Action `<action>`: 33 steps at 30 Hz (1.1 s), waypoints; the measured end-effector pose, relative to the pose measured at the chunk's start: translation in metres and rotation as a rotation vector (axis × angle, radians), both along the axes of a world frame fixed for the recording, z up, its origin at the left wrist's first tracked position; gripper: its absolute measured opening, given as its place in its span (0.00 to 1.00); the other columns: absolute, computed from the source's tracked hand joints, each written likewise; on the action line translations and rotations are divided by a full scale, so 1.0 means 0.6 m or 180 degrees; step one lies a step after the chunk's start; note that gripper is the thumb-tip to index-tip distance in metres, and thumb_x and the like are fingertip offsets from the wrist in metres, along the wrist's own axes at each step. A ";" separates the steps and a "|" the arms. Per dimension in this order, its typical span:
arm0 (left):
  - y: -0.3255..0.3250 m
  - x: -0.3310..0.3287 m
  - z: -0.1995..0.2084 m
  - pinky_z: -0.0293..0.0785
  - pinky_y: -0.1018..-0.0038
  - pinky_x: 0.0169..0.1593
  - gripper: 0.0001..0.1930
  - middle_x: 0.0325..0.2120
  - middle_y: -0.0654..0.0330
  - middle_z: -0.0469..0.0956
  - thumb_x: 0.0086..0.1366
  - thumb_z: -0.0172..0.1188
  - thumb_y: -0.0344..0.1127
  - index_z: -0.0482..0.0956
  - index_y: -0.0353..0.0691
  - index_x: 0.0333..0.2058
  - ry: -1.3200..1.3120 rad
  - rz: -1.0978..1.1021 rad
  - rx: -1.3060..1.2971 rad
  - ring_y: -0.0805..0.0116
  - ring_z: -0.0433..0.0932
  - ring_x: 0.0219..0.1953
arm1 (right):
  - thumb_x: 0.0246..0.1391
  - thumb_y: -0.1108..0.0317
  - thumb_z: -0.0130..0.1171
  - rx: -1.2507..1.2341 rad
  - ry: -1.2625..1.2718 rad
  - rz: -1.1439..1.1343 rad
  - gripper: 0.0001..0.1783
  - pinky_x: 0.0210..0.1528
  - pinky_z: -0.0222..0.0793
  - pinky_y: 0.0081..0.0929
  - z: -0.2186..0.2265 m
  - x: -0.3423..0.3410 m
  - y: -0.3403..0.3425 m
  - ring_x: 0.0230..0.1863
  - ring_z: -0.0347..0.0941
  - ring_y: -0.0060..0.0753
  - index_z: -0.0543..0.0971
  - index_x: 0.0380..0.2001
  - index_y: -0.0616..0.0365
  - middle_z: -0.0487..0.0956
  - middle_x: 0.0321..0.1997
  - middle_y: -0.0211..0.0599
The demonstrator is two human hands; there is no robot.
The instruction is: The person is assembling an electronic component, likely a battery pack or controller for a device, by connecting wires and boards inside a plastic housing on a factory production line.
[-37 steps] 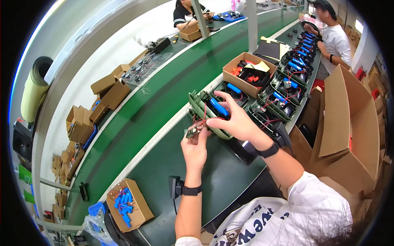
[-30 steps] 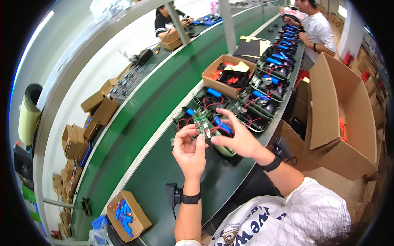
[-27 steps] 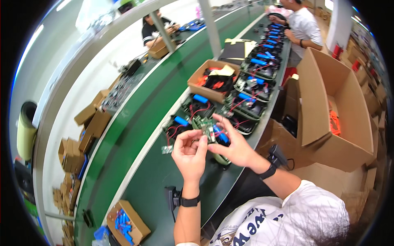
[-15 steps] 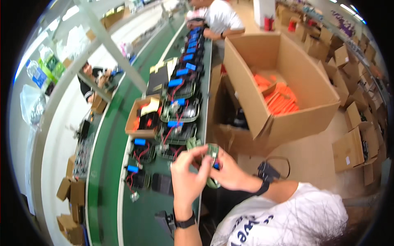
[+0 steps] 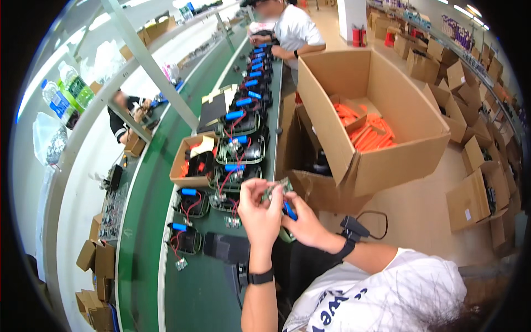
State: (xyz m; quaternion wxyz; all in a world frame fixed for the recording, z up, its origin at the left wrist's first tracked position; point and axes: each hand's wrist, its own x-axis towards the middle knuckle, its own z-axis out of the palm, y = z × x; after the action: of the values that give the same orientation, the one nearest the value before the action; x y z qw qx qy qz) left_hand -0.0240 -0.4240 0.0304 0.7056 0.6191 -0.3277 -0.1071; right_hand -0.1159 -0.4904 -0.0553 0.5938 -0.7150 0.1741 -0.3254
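My left hand (image 5: 259,213) is closed, thumb and fingers pinching a small green circuit board (image 5: 283,187) above the bench's right edge. Close against it, my right hand (image 5: 307,224) is closed around a slim blue piece (image 5: 289,210) whose kind I cannot make out. Below the hands a curved green rim (image 5: 287,234) shows, mostly hidden. Left of my hands, dark open housings (image 5: 241,148) carry blue cylinders and red wires. Another small circuit board (image 5: 232,222) lies on the bench beside my left hand.
A large cardboard box (image 5: 404,166) with orange parts stands to the right. On the green bench (image 5: 199,299) are a smaller carton (image 5: 185,180) and a black flat piece (image 5: 221,246). One co-worker (image 5: 298,30) is at the far end; another (image 5: 124,119) is across the line.
Both hands have shifted slightly; the circuit board is turned differently and sits higher. More of the blue piece shows by my right hand.
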 end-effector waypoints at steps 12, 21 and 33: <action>-0.019 0.006 -0.027 0.80 0.82 0.37 0.14 0.38 0.54 0.86 0.65 0.70 0.21 0.74 0.34 0.45 0.0605 -0.0573 -0.0079 0.77 0.82 0.35 | 0.62 0.58 0.67 0.0213 0.0152 -0.0011 0.35 0.64 0.68 0.42 -0.005 -0.011 0.006 0.60 0.73 0.53 0.66 0.67 0.60 0.74 0.58 0.54; -0.019 0.005 -0.033 0.77 0.84 0.32 0.12 0.37 0.55 0.86 0.65 0.70 0.21 0.74 0.37 0.42 0.0671 -0.0639 -0.0224 0.81 0.80 0.30 | 0.61 0.59 0.67 0.0231 0.0135 0.0011 0.35 0.65 0.67 0.42 -0.004 -0.012 0.009 0.62 0.73 0.52 0.66 0.66 0.60 0.74 0.58 0.53; -0.029 0.013 -0.036 0.78 0.82 0.31 0.11 0.36 0.55 0.86 0.67 0.69 0.23 0.77 0.33 0.44 0.0645 -0.0632 -0.0313 0.80 0.80 0.29 | 0.61 0.56 0.67 0.0320 0.0176 -0.0053 0.32 0.66 0.66 0.41 -0.006 -0.006 0.005 0.63 0.72 0.51 0.68 0.62 0.59 0.73 0.58 0.51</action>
State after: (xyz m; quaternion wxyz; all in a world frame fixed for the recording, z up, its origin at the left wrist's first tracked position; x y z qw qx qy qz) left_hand -0.0161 -0.4415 0.0088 0.7504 0.5343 -0.3193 -0.2221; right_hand -0.1193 -0.4875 -0.0588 0.6212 -0.6916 0.2125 -0.3012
